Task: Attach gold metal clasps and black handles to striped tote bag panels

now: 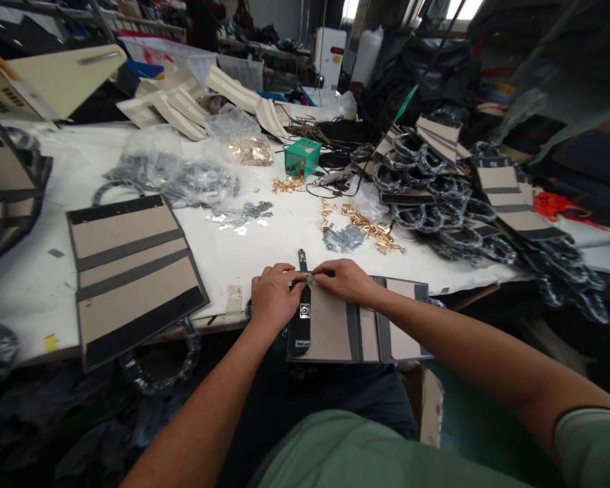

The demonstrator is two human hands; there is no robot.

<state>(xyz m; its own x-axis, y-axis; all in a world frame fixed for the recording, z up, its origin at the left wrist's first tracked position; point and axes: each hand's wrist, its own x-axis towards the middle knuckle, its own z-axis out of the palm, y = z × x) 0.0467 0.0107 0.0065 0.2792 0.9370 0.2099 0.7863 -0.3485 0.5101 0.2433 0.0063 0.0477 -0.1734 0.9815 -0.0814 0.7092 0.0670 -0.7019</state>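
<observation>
A beige bag panel with black strips lies at the table's front edge, partly over my lap. Along its left end runs a black strip carrying a square silver metal plate and another metal piece. A short black tab with a metal end sticks out past the panel's far edge. My left hand is closed at this edge, thumb and fingers pinched by the tab's base. From the right, my right hand pinches at the same spot. Whatever small piece sits between the fingertips is mostly hidden.
Loose gold fittings and grey metal plates lie beyond my hands. Behind them stands a green box with a cord. Another panel overhangs the edge at left. Plastic-wrapped handles pile up at right.
</observation>
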